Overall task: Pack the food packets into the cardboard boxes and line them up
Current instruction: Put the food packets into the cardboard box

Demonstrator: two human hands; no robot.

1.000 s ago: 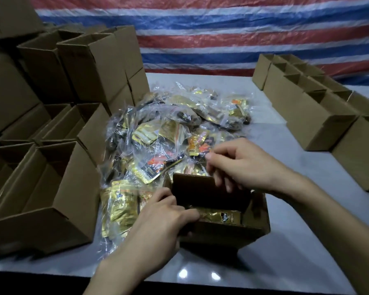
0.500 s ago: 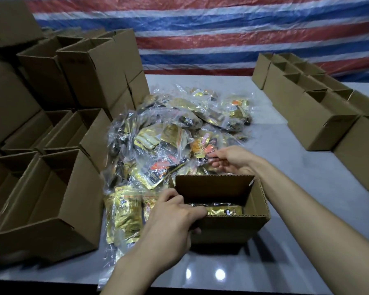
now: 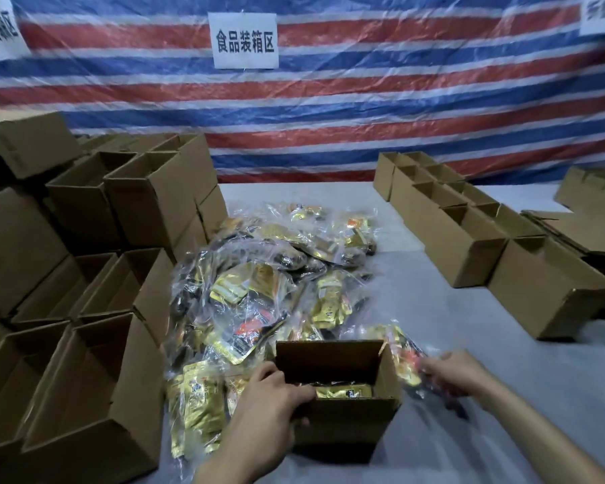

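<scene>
Open room: bare grey table [image 3: 468, 351] runs through the centre right of the frame, between the packet pile [image 3: 259, 284] and the row of boxes [image 3: 461, 246] in the right half. A clear strip of it also lies along the lower right, under the right forearm. The left half is walled in by stacked empty boxes [image 3: 95, 396], which touch the pile's left edge.

Containers: the open box [image 3: 346, 420] sits at lower centre, just in front of the pile, with one gold packet [image 3: 343, 391] lying flat on its floor. The left stack's visible openings show nothing inside, and I can't tell what is in the right row. Flattened cardboard [image 3: 580, 232] lies at far right.

Hands: the left hand [image 3: 269, 403] grips the box's near-left corner, fingers over the front rim. The right hand [image 3: 451, 375] is motion-blurred just right of the box, fingers curled on a clear-wrapped packet [image 3: 407, 358] that sits beside the right wall, not inside.

Versus 0.5 s ago: the right hand was in the pile behind the far rim and is now lower right with a packet. The left grip is unchanged and the box hasn't moved. The view is tilted up — the striped tarp [image 3: 364, 110] and a white sign [image 3: 244, 40] now fill the top.
</scene>
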